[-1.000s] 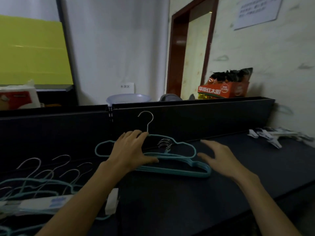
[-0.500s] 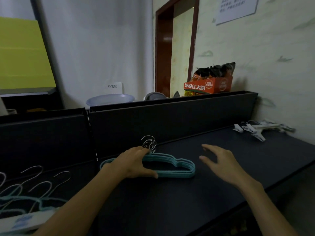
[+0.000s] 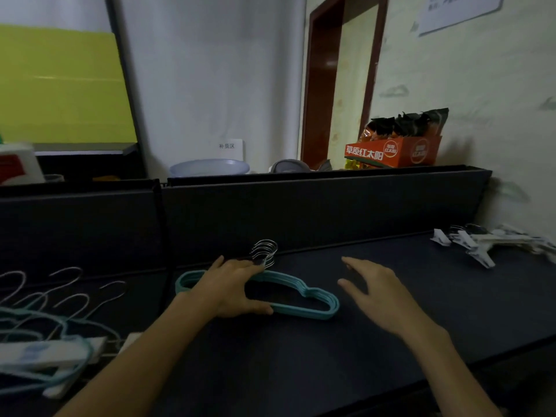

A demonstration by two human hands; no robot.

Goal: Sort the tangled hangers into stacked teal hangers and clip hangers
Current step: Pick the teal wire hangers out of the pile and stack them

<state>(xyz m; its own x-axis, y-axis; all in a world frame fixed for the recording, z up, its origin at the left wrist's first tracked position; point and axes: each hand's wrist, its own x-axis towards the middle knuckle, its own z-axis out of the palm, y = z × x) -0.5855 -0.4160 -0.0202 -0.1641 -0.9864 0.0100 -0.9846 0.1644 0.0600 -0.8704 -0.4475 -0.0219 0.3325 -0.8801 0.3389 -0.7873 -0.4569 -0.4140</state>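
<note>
Lying flat on the dark matte table [image 3: 301,356], the stack of teal hangers [image 3: 304,299] shows thin curved plastic frames nested together, their shiny wire hooks [image 3: 264,252] bunched at the back edge. The left hand [image 3: 231,288] rests across the stack's middle, fingers reaching to the hooks and thumb curled under the near bar, gripping it. The right hand [image 3: 376,288] hovers just beside the stack's right end, fingers spread and relaxed, holding nothing. White clip hangers [image 3: 481,245] lie far right; a tangled pile [image 3: 45,326] sits left
</note>
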